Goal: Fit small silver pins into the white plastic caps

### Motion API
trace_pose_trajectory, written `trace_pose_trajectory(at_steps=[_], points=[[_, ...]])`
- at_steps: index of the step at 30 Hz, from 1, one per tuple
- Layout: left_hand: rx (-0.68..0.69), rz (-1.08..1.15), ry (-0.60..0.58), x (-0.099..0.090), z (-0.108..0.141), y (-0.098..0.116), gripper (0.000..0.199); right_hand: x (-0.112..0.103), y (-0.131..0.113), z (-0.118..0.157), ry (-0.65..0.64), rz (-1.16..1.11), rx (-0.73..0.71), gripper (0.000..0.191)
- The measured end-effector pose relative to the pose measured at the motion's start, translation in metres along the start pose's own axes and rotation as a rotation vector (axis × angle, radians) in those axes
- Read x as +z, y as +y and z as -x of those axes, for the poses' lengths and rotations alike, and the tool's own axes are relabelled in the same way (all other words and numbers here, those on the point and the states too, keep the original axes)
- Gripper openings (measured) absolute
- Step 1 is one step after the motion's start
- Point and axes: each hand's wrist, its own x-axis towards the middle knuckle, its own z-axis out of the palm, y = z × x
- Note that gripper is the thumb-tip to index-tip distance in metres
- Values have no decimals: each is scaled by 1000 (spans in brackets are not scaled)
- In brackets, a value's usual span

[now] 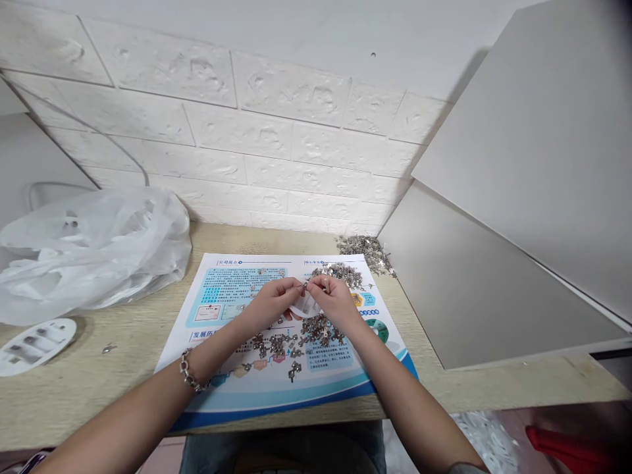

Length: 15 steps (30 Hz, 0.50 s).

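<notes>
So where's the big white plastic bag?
In the head view the plastic bag lies on the table's left side, against the brick wall, left of the poster.

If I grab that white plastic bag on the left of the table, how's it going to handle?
The plastic bag is thin, crinkled and slumped, so it will probably be floppy and sag out of shape. It looks translucent and mostly loose film, so likely light, though hidden contents could add weight. Pushed, it would probably crumple rather than slide along the wooden table.

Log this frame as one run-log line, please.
left hand and right hand: pinching small metal part together | metal parts scattered on printed sheet | plastic bag left
</notes>
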Motion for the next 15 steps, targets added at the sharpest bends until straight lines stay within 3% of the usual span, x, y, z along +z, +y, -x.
trace_pose_trajectory(at_steps=[15], points=[[19,2,-8,-1,0,-3,23,2,7,0,33,132,-81,15]])
